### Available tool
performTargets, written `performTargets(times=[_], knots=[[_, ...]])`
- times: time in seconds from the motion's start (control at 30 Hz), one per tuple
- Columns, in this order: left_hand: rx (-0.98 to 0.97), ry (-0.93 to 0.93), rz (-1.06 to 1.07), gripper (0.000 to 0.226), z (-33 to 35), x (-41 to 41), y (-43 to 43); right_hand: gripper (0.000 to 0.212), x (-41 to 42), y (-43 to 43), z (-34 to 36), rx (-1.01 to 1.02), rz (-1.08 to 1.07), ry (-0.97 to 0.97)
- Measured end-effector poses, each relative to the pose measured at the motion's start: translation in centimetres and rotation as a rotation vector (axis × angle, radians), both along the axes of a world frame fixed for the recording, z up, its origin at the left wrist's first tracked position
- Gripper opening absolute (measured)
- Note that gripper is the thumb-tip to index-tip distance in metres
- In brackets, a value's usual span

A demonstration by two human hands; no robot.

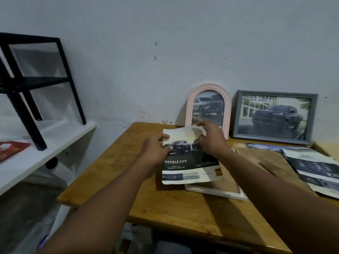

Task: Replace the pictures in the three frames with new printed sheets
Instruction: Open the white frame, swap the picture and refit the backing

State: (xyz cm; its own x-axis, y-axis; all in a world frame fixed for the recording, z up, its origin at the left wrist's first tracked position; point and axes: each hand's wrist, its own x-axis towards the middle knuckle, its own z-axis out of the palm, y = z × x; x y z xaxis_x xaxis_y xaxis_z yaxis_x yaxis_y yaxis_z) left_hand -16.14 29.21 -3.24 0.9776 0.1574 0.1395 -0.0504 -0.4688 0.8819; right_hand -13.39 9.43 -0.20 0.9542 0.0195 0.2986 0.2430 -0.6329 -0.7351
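Observation:
A printed sheet (pixel 185 167) showing dark trucks and the words "DOUBLE CAB" is held above the wooden table (pixel 165 204). My left hand (pixel 156 151) pinches its left edge. My right hand (pixel 211 140) grips its upper right part, where the top edge curls. Under the sheet lies a white frame (pixel 220 193), flat on the table. A pink arched frame (pixel 208 107) and a grey rectangular frame (pixel 273 116) lean against the wall at the back, each with a truck picture inside.
A wooden backing board (pixel 264 162) and loose printed sheets (pixel 317 171) lie on the table's right side. A white shelf (pixel 42 143) with a black metal rack (pixel 33 79) and a red packet (pixel 11 149) stands at left.

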Motion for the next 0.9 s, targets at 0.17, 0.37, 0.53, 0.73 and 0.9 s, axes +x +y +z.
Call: performTargets(times=[0.17, 0.37, 0.53, 0.73, 0.9], knots=[[-0.001, -0.014, -0.113, 0.041, -0.1, 1.6, -6.3, 0.042, 1.2, -6.9, -0.5, -0.138, -0.103, 0.049], [0.366, -0.004, -0.136, 0.038, -3.7, 1.7, -8.3, 0.041, 0.8, -8.6, -5.1, -0.267, -0.131, 0.124], [0.431, -0.087, -0.170, 0.031, -5.3, 1.1, -8.1, 0.039, -0.5, -7.3, -7.5, -0.511, -0.207, 0.082], [0.349, -0.107, -0.174, 0.041, -6.4, 0.9, -8.1, 0.042, -0.5, -5.7, -7.3, -0.641, -0.246, 0.133], [0.365, 0.006, -0.253, 0.048, -5.8, 1.3, -7.5, 0.039, -0.1, -5.0, -7.2, -0.606, -0.287, 0.177]])
